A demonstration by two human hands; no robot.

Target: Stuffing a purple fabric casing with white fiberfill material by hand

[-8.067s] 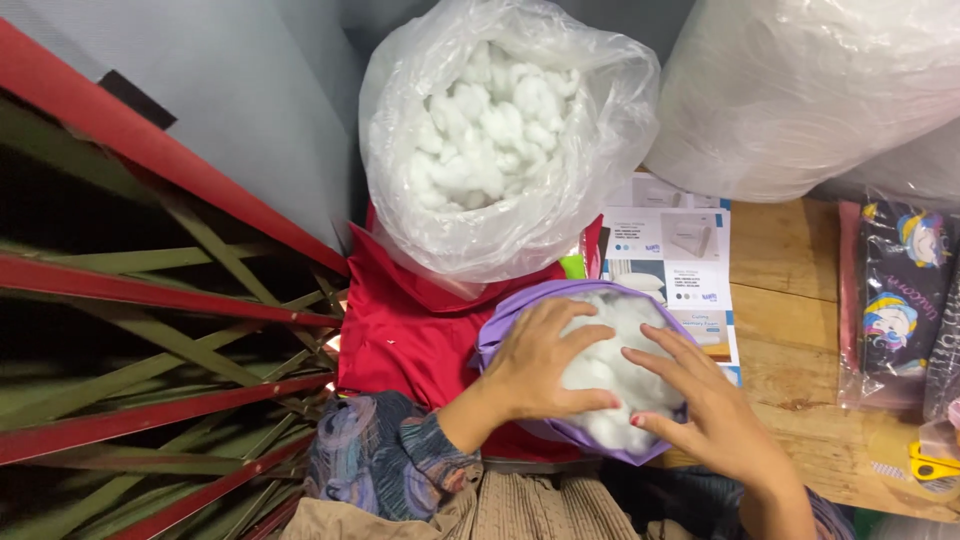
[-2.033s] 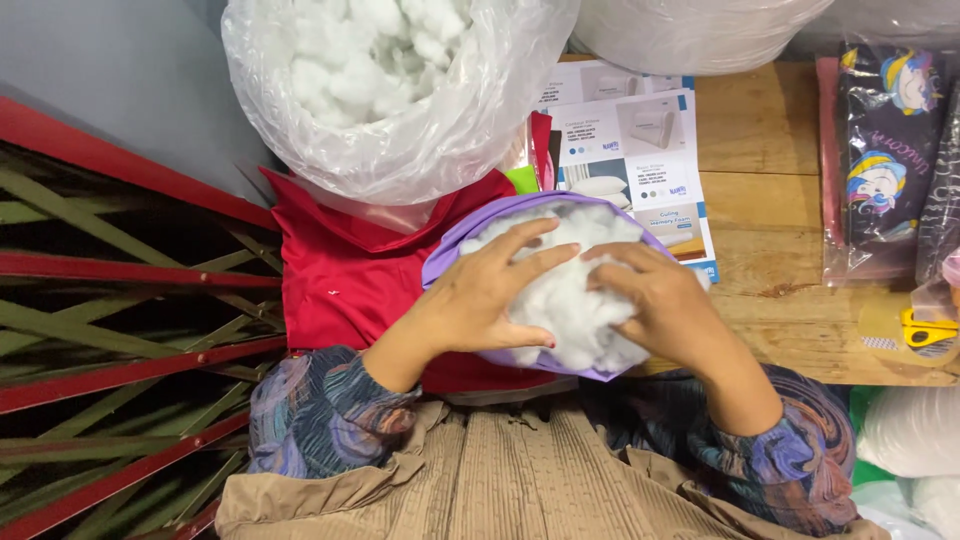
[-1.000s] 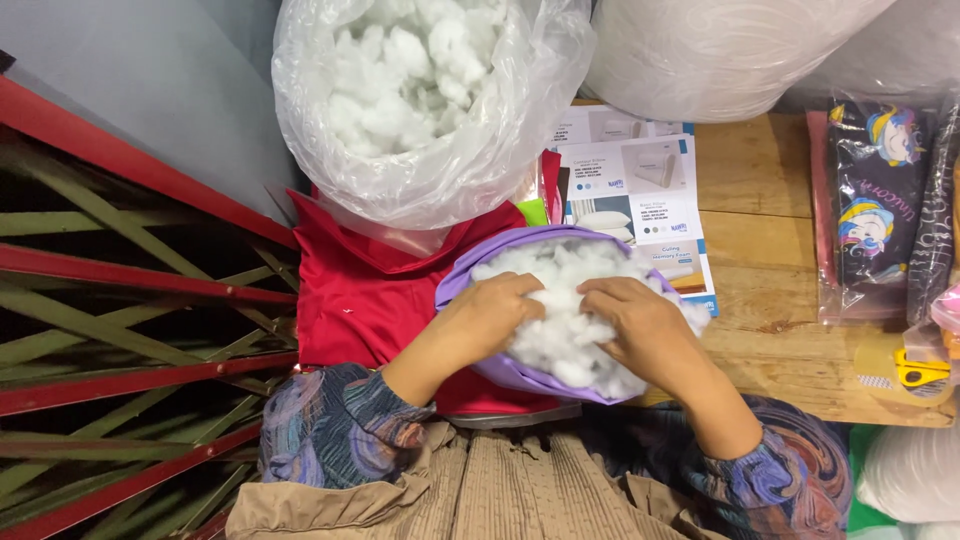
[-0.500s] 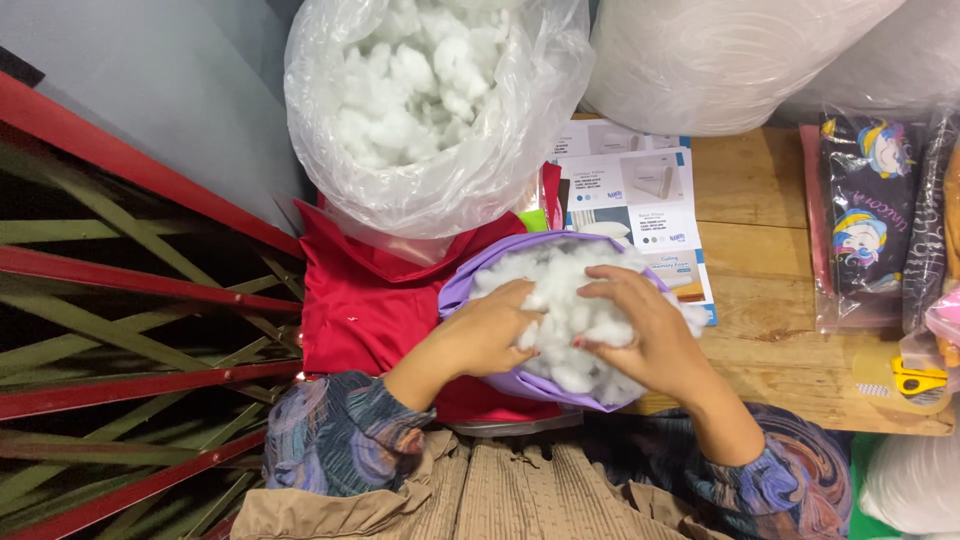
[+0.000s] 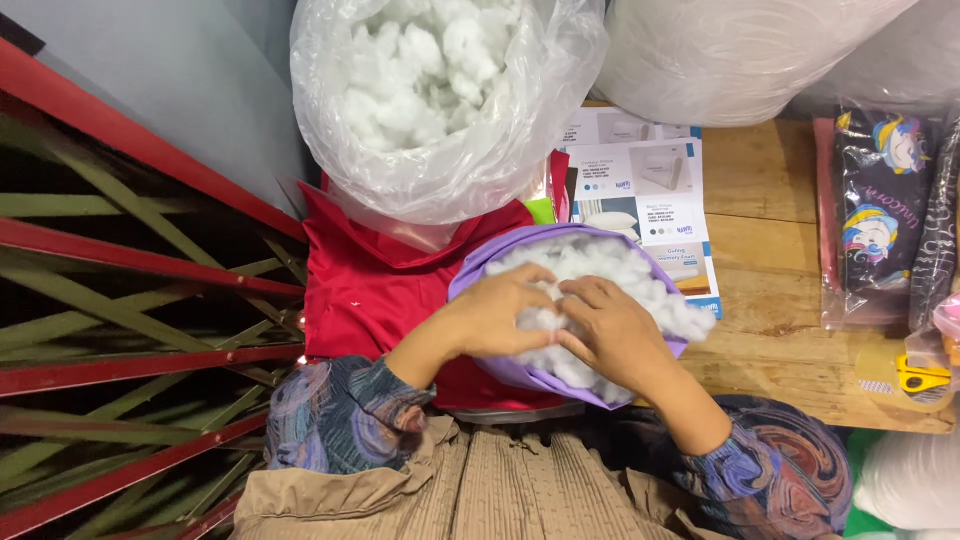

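Two hands work in the picture, a left hand (image 5: 497, 315) and a right hand (image 5: 612, 335), both pressed into one purple cover (image 5: 520, 372) full of white stuffing (image 5: 600, 265). One clear plastic bag (image 5: 440, 110) of stuffing stands behind it. One red cloth (image 5: 370, 290) lies on the one wooden table (image 5: 770, 330), with one printed leaflet (image 5: 640, 190) and one yellow tape dispenser (image 5: 918, 375).

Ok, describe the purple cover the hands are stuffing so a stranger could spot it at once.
Start at the big clear plastic bag of white fluff at top centre. Just below it, past the red cloth, lies the purple cover. It is the only lilac thing, open-mouthed, heaped with white stuffing.
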